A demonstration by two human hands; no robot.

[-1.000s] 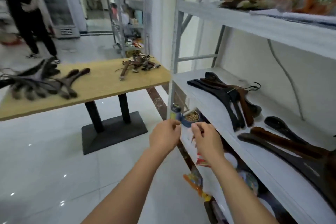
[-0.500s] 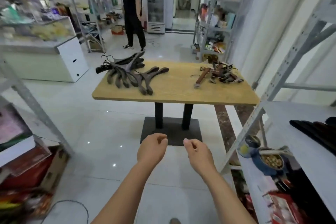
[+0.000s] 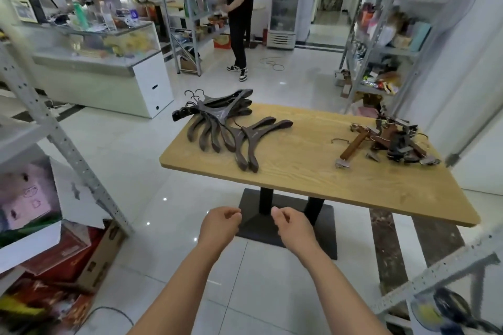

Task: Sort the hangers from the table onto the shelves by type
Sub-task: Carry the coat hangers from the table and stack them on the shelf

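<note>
1. Left hand (image 3: pixel 219 226) and right hand (image 3: pixel 292 228): fingers loosely curled, holding nothing, just short of the tabletop (image 3: pixel 299 179) near edge.
2. Dark wooden hangers (image 3: pixel 217 115): piled at far-left corner.
3. Clip hangers (image 3: pixel 392 139): heaped at far-right corner.

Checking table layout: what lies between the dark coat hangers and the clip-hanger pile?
Bare wooden tabletop separates the dark coat hangers from the clip-hanger pile; head view.
</note>
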